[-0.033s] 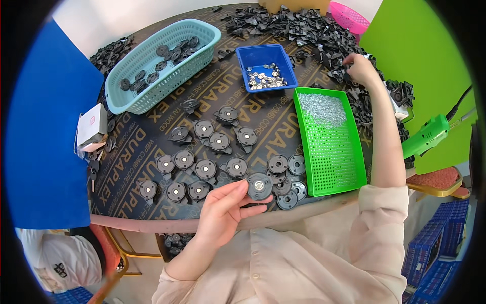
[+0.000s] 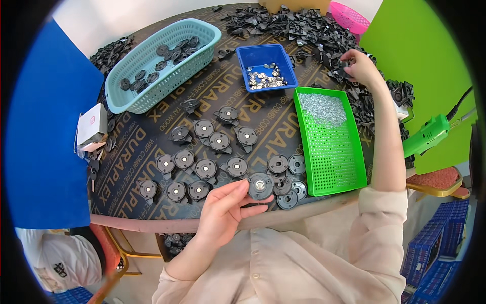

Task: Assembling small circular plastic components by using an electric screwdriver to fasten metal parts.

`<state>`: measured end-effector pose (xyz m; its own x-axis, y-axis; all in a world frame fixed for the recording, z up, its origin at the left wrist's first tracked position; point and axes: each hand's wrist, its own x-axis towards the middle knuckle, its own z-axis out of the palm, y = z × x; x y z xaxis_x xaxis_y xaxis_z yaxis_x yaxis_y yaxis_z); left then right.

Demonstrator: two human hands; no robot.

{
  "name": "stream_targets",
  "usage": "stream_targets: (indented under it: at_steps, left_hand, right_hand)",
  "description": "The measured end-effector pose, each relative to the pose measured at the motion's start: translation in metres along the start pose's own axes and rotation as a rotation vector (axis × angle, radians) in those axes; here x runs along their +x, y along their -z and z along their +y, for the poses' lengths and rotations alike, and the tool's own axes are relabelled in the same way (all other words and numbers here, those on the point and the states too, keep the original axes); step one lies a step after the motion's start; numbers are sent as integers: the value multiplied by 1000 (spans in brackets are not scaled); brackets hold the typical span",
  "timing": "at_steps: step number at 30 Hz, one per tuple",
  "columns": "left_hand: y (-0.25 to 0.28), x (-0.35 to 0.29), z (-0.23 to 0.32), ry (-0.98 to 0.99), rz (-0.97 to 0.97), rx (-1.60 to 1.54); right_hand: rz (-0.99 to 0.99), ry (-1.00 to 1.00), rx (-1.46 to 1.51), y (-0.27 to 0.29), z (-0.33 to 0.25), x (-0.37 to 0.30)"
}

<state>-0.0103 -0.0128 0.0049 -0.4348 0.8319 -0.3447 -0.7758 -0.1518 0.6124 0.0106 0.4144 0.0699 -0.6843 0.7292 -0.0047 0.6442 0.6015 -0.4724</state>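
Note:
Between the thumb and fingers of my left hand (image 2: 223, 210) is a round black plastic disc (image 2: 260, 186) with a silver metal centre, held above the table's near edge. My right hand (image 2: 362, 70) reaches out to the far right, over a heap of black plastic parts (image 2: 304, 28). Its fingers are curled round a dark piece (image 2: 348, 64), partly hidden by them. Several black discs with metal centres and a tab, such as this disc assembly (image 2: 205, 168), lie left of my left hand. Plain ring-shaped black discs (image 2: 278, 163) lie just beyond it.
A green tray (image 2: 362, 169) of small silver screws stands right of the discs. Behind it, a blue bin (image 2: 243, 71) holds small metal caps. A light-blue basket (image 2: 117, 101) with black discs is at far left. A green power screwdriver (image 2: 430, 134) hangs at right.
My right hand has shifted slightly at the heap, and a dark piece now shows between its fingers. My left hand holds the disc in nearly the same place.

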Motion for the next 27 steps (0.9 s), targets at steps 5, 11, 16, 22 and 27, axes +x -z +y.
stream_targets:
  at_steps: [5, 11, 16, 22, 27]
  left_hand:
    - [-4, 1, 1, 13, -9, -5]
    - [-8, 2, 0, 87, -57, -30]
    - [-9, 3, -10, 87, -80, -52]
    - [-10, 3, -6, 105, -103, -219]
    - [-5, 2, -5, 132, -17, -122]
  right_hand:
    - [-321, 223, 806, 15, -69, -117]
    - [-482, 85, 1065, -22, -76, -194]
    - [-354, 440, 1003, -76, -75, -234]
    - [-407, 250, 1112, -93, -72, -241]
    - [-505, 246, 1110, -96, -68, -241]
